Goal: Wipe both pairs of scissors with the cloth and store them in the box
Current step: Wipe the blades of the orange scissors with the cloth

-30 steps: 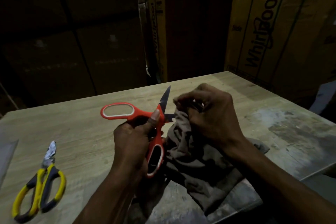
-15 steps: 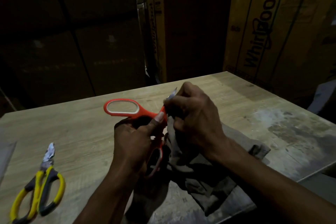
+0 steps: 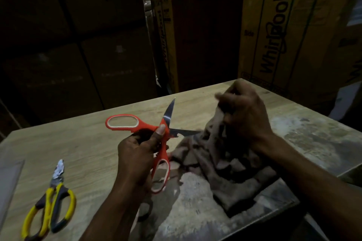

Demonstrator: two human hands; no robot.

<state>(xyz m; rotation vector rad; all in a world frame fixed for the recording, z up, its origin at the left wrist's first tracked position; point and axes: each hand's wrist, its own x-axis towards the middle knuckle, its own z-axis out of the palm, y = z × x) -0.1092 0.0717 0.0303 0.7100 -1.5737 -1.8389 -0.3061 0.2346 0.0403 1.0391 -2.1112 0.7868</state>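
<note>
Head cam: our left hand [image 3: 137, 154] grips the orange scissors [image 3: 154, 137] at the pivot, blades splayed open. Right hand [image 3: 244, 115] bunches the cloth [image 3: 221, 164] just past the lower blade tip. We'd say steel's stiff and sharp, so hold the handles; cloth's floppy. Yellow scissors [image 3: 49, 201] lie on the bench [image 3: 88, 143], left of both hands.

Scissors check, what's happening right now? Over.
Left hand grips open orange scissors. Right hand bunches cloth beside lower blade. Yellow scissors wait, untouched. Nothing blocking.
</note>
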